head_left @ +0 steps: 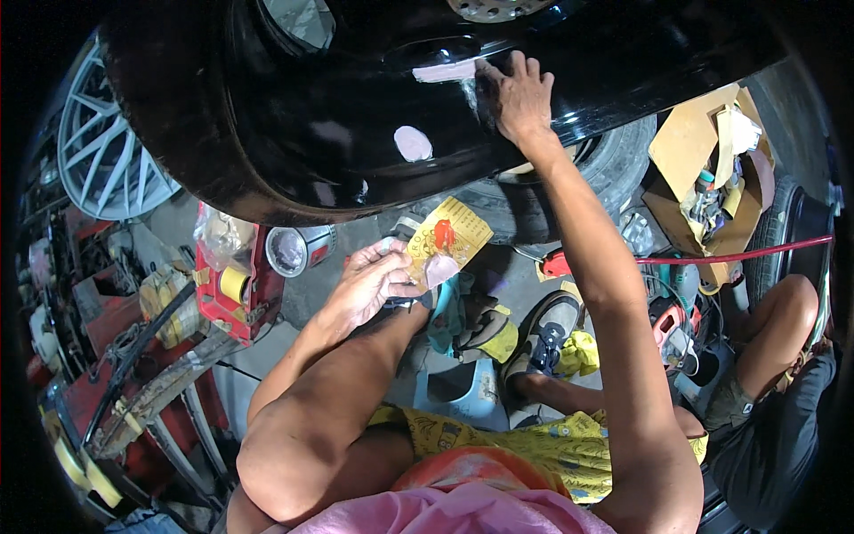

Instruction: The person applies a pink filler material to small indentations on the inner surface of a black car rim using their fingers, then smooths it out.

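- Right hand is up on the glossy black curved car body panel, fingers spread flat and pressing at the edge of a pale pink streak of filler. I cannot tell whether anything thin sits under the palm; the hand itself lies open against the surface, not clenched.
- A 2nd pink filler patch, round, sits lower on the same panel, well apart from the hand.
- Left hand is held low, near the knee, fingers closed on a yellow card with a red mark and a pink smear of filler on it, which it grips by its lower left corner.
- Handling call on the card: it looks light, thin and bendy, so a pinch at a corner should do, kept level and clear of the sticky pink blob.
- The filler looks soft and tacky; it will likely smear under light pressure.
- The panel reads as large, rigid and heavy, and slick with gloss; flat fingers look likelier to stay put on it than fingertips.
- Around them: a silver spoked alloy wheel at far left, a red toolbox with a roll of yellow tape beside the left hand, a torn brown cardboard box of clutter at right, and another person's bent leg at the lower right.
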Motion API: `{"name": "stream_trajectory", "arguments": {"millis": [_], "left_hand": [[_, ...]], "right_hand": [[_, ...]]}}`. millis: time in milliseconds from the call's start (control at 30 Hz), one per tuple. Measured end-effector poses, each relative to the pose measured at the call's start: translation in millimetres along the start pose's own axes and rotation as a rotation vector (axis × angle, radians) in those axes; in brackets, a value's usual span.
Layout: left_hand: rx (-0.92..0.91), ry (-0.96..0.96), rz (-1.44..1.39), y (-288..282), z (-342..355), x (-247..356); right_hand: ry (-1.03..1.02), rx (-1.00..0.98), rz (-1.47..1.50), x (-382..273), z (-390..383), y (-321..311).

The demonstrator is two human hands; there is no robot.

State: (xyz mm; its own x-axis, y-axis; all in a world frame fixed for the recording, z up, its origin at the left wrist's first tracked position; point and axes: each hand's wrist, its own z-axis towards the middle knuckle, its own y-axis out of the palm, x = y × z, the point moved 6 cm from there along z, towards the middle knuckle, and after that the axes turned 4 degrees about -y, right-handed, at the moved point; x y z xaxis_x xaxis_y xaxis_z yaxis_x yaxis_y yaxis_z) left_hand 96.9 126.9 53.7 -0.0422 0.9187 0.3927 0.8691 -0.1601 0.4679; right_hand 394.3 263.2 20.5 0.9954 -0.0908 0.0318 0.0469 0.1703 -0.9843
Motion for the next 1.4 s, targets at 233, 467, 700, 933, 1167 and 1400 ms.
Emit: {"name": "stream_trajectory", "arguments": {"millis": [233, 467, 700, 933, 1167, 1400], "left_hand": [[0.006, -0.007, 0.032, 0.8, -0.1, 2.3], [-0.015, 0.009, 0.003, -3.0, 2.7, -1.2], [-0.009, 0.002, 0.029, -1.5, 1.6, 0.5], [0.013, -0.011, 0.037, 4.2, -1.8, 3.4], [0.049, -0.021, 0.050, 5.2, -3.3, 3.3], [0.010, -0.009, 0.050, -0.8, 1.0, 0.6]], "right_hand": [[-0.062, 0.041, -0.012, -17.8, -4.6, -0.4], [0.004, 0.058, -0.047, 0.8, -3.7, 1.4], [-0.022, 0.047, 0.073, -20.0, -1.6, -1.7], [0.009, 0.015, 0.044, -15.7, 3.7, -0.6], [-0.076, 0.042, 0.198, -44.7, 6.5, -10.9], [-0.029, 0.048, 0.125, -25.7, 9.4, -5.6]]}}
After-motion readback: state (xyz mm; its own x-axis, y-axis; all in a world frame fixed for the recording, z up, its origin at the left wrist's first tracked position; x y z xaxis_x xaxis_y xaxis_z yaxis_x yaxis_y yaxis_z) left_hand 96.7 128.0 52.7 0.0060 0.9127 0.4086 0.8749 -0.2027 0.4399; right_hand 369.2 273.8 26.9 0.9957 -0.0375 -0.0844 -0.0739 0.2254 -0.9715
